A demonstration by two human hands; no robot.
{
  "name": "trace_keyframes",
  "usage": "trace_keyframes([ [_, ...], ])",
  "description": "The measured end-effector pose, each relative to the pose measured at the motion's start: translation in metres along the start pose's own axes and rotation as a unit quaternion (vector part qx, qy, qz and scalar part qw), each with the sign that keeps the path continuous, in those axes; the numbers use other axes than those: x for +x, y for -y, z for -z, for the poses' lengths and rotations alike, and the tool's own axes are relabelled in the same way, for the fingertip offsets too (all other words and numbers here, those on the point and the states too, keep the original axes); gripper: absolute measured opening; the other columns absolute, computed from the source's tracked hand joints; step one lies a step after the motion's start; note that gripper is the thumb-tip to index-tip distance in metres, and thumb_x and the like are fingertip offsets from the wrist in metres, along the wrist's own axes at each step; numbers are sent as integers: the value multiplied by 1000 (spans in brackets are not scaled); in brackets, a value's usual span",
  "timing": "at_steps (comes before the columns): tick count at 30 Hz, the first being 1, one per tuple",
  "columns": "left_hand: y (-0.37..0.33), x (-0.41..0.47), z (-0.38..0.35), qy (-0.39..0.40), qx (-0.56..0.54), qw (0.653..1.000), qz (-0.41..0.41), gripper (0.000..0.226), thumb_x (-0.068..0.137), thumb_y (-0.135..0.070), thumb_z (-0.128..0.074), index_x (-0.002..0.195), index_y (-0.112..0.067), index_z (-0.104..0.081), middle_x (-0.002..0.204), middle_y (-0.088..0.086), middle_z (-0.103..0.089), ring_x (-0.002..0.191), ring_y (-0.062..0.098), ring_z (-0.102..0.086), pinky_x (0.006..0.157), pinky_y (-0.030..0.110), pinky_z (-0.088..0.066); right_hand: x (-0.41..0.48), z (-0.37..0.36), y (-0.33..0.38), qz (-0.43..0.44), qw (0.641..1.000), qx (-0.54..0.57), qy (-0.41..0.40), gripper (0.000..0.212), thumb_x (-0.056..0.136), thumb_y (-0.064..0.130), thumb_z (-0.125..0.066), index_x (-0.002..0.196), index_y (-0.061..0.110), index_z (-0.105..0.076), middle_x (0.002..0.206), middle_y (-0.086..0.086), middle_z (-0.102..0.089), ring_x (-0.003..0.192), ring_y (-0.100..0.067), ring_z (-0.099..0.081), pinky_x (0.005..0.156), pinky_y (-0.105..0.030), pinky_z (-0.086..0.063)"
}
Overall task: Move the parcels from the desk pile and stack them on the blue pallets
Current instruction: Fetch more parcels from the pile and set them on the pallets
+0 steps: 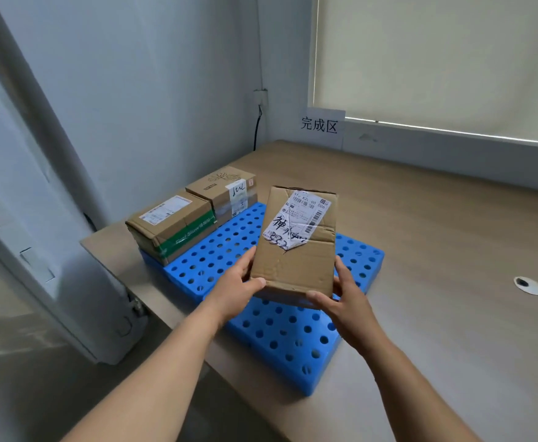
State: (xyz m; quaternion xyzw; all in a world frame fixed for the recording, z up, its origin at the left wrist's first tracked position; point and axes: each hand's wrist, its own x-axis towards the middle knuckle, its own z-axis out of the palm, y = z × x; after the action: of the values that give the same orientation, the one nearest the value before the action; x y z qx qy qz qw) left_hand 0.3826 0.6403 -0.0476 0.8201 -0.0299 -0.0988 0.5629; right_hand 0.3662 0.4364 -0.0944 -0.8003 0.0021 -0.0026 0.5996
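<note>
Parcel (296, 250) held above the blue pallet (288, 341), left hand (236, 290) gripping its seven o'clock corner, right hand (346, 303) curled round five o'clock; green-taped box (172, 229) at the pallet's ten o'clock.

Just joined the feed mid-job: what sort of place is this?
Probably an indoor parcel-handling corner: a green-taped parcel and a printed parcel sit on a blue pallet atop a desk, a labelled parcel is held, and a wall sign marks the zone.
</note>
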Motion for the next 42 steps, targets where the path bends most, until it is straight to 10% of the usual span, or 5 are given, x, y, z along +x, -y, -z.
trace_keyframes([
  [7, 12, 64, 16, 18, 8, 1000, 24, 68, 94, -4, -49, 150, -25, -17, 148, -3, -35, 121, 6, -40, 101, 24, -32, 52, -14, -4, -27, 999, -28, -15, 82, 86, 27, -67, 146, 45, -13, 126, 7, -55, 102, -13, -59, 51, -21, -48],
  [14, 25, 107, 35, 40, 0, 999, 36, 66, 95, -3, -48, 150, -23, -18, 149, -3, -33, 124, 6, -37, 102, 23, -30, 84, -32, -2, -44, 998, -38, -35, 81, 85, 23, -67, 146, 39, -16, 130, 5, -55, 112, -12, -54, 88, -39, -51],
  [28, 56, 204, 106, 149, 66, 984, 72, 63, 95, -13, -47, 149, -28, -19, 146, -7, -35, 130, 30, -41, 105, 45, -34, 149, -114, 15, -163, 977, -60, -119, 70, 88, 34, -61, 146, 34, -21, 118, 8, -52, 102, -15, -55, 78, -30, -48],
  [34, 49, 237, 137, 203, 208, 956, -24, 56, 97, -23, -43, 148, -29, -22, 144, -6, -39, 116, 19, -49, 85, 27, -42, 171, -135, 19, -204, 966, -45, -150, 68, 90, 35, -59, 146, 34, -21, 113, 4, -53, 94, -17, -55, 56, -20, -40],
  [42, 42, 314, 218, 72, 380, 911, -140, 48, 98, -17, -37, 146, -19, -31, 144, 3, -42, 132, 25, -35, 108, 45, -33, 208, -162, 28, -216, 956, -29, -198, 67, 90, 34, -60, 146, 32, -23, 122, 3, -55, 107, -16, -54, 85, -29, -43],
])
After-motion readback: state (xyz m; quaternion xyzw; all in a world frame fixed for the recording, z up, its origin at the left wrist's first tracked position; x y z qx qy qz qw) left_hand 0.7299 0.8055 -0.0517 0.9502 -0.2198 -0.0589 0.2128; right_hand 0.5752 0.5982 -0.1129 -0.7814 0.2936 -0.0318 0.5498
